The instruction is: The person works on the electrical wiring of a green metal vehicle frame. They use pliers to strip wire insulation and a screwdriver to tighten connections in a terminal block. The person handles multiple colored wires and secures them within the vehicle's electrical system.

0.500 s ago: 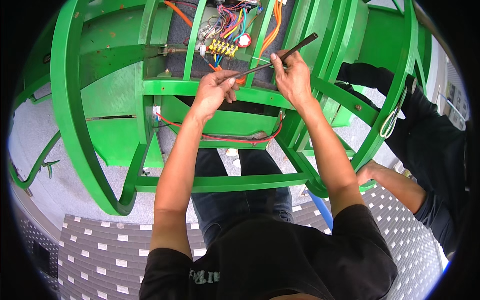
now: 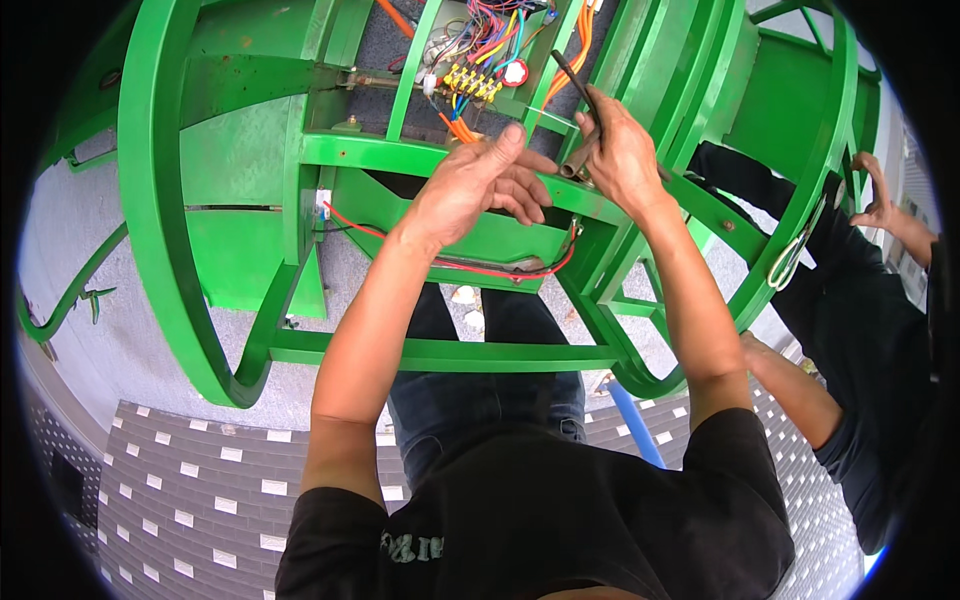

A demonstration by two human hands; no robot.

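Plainly, in the head view, the right hand (image 2: 628, 160) grasps a dark tube (image 2: 572, 73) toward one o'clock; the tube bends in the grip, one end pointing to eleven o'clock and the other, open end facing the left hand (image 2: 472, 190). That hand, at twelve o'clock, is released, its thumb raised and fingers loosely curled; whether its index fingertip touches the tube, I cannot tell. Both are over a green metal frame (image 2: 160, 200). Beyond them at twelve o'clock sit a yellow terminal block (image 2: 472, 82), a red-and-white knob (image 2: 515, 73) and bundled coloured wires (image 2: 500, 28). A red wire (image 2: 460, 266) sags below the left hand. Scissors (image 2: 785, 262) hang at three o'clock, near a co-worker (image 2: 860, 310) in black.
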